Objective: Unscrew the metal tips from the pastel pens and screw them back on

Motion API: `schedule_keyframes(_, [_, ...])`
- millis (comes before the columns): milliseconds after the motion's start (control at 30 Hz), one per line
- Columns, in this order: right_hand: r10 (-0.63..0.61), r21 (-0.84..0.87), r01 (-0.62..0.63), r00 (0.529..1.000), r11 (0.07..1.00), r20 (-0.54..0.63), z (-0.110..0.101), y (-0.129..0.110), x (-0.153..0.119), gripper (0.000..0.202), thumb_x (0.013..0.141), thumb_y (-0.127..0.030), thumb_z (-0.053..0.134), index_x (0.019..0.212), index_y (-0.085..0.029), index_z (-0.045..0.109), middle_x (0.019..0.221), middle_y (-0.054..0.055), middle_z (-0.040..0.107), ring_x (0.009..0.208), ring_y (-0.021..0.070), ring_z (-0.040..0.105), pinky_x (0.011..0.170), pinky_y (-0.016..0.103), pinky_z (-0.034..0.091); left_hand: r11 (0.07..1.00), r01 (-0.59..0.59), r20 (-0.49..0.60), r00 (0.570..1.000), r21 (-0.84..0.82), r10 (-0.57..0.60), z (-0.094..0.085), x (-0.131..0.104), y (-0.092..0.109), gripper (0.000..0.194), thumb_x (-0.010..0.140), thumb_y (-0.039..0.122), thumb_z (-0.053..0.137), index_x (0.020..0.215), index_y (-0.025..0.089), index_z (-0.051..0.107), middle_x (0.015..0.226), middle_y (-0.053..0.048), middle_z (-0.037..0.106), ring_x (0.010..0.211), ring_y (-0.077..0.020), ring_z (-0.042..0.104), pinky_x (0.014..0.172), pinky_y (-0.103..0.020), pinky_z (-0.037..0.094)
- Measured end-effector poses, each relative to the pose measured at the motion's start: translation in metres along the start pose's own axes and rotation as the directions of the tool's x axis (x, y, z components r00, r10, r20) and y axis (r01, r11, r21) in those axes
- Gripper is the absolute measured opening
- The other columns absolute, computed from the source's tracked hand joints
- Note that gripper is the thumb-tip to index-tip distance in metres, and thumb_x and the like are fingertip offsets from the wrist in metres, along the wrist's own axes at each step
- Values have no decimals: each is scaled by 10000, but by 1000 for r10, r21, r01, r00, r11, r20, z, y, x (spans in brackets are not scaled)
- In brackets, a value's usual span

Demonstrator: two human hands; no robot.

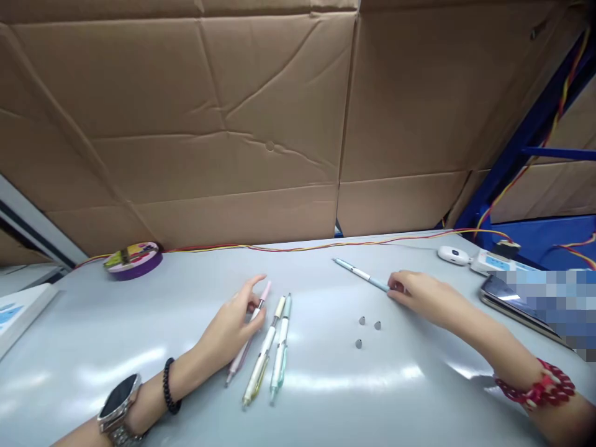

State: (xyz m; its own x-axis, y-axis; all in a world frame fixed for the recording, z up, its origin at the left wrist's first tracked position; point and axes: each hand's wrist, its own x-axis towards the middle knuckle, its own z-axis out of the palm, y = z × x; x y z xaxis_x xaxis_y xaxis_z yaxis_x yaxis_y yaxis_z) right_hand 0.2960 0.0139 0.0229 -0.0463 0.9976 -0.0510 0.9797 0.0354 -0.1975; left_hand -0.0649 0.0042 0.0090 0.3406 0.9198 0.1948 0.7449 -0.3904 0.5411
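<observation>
My left hand (237,320) is over a pink pen (241,359) on the table, its fingers apart around the upper part of the barrel. Just right of it lie a yellow pen (263,357) and a green pen (280,351), side by side. My right hand (416,295) has its fingertips closed on the near end of a light blue pen (356,271), which lies slanting away to the left. Between the hands, nearer the right one, stand three small grey tips (362,321).
A round purple container (135,264) is at the back left, a white box (23,313) at the left edge. Red and yellow wires (279,249) run along the back before cardboard (223,167). At right are a white plug (454,255), a power strip (493,264) and a phone (512,298).
</observation>
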Motion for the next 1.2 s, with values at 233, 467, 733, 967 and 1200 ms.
schedule_keyframes(233, [-16,73,20,998,997,-54,-7,-4,-3,268,901,-376,353,739,-229,507,703,23,630,631,203,582,519,278,369,995,-55,12,998,78,54,3,-2,0,410,895,282,451,1297,197,461,868,-45,600,847,-254,583,754,-358,466])
schedule_keyframes(467, [52,151,-24,981,988,-189,-11,2,1,420,943,-454,235,661,-226,446,614,18,575,583,202,553,517,287,356,990,-106,-12,994,98,108,0,-3,3,310,922,301,430,1189,199,550,969,-76,611,923,-286,573,788,-403,473])
schedule_keyframes(733, [65,216,-2,955,976,-289,-12,-4,-2,418,944,-471,231,654,-229,407,589,8,561,582,201,542,556,297,359,979,-202,59,978,22,200,1,-2,2,275,929,217,418,1177,231,535,1220,-73,582,1144,-256,510,934,-383,445])
schedule_keyframes(967, [64,251,17,948,968,-310,-12,-10,-6,405,939,-449,268,618,-226,374,540,-11,479,536,178,470,527,284,321,982,-190,32,981,14,189,1,-1,3,197,933,242,435,1077,222,568,1030,-60,627,966,-247,578,822,-352,475])
schedule_keyframes(1200, [85,338,73,899,938,-431,-18,-14,-11,393,928,-428,294,590,-231,336,515,-19,383,499,160,366,504,289,268,976,-219,-73,973,7,219,0,-2,6,135,923,230,470,1001,231,580,878,-30,591,844,-231,569,744,-325,460])
